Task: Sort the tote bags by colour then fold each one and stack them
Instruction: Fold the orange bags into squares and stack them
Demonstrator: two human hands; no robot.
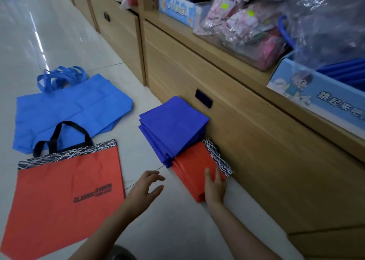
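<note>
1. Far to the left of the fingers, the light blue tote bags (67, 109) lie unfolded on the floor (69, 42), handles pointing away from the person.
2. Nearer, left of the left hand (145, 189), the unfolded orange tote bag (65, 196) lies flat, black handles pointing away, long axis running left to right.
3. The left hand hovers empty, fingers (156, 177) apart, touching nothing.
4. The right hand (214, 186) presses flat, fingers together, on the folded orange stack (194, 164); its patterned edge points at the wooden drawer (256, 141).
5. Just beyond those fingers sits the folded dark blue stack (173, 125).
6. Judged: stacking is in hand; next comes fetching and folding the flat orange bag.
</note>
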